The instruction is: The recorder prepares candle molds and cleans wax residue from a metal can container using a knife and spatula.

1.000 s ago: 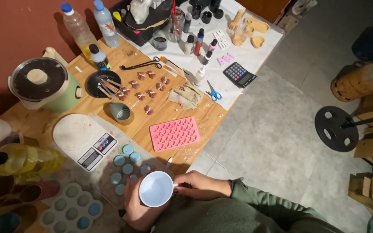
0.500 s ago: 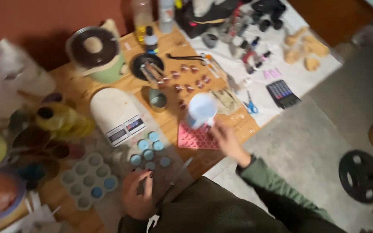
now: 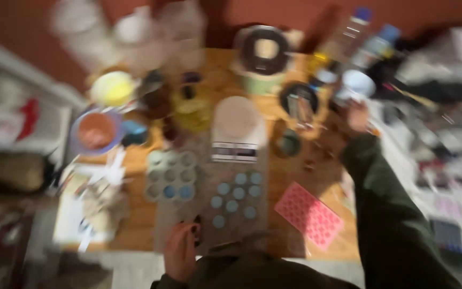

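Head view, heavily motion-blurred; fine detail lost throughout. Right hand (image 3: 356, 115), olive-green sleeve stretched out over the counter (image 3: 279, 176), is at the far right side of the wooden surface, holding a white cup (image 3: 359, 84) up at the far end; fingers appear closed about the cup's near side, though the blur hides the exact grip. The cup sits above a dark round dish (image 3: 298, 99) with sticks in it, just left of the hand, and near two clear bottles with blue caps (image 3: 370, 40) standing at the far right. Left hand (image 3: 182, 256) rests at the near edge of the counter, fingers (image 3: 195, 231) curled down onto a grey mat (image 3: 209, 214); cannot tell whether they hold anything. On that mat, just right of the left hand, lies a cluster of round blue discs (image 3: 236, 195). Left of the discs, a pale tray of round cavities (image 3: 171, 175), a few filled blue. Far of the discs, a white kitchen scale (image 3: 237, 130) with a dark display strip. Right of the discs, a pink silicone mould (image 3: 308, 214) lying flat near the counter's near edge. Far centre: a pale green pot with a dark lid (image 3: 264, 53). Far left: a yellow bowl (image 3: 112, 88) and a bowl of reddish-brown matter (image 3: 96, 131).
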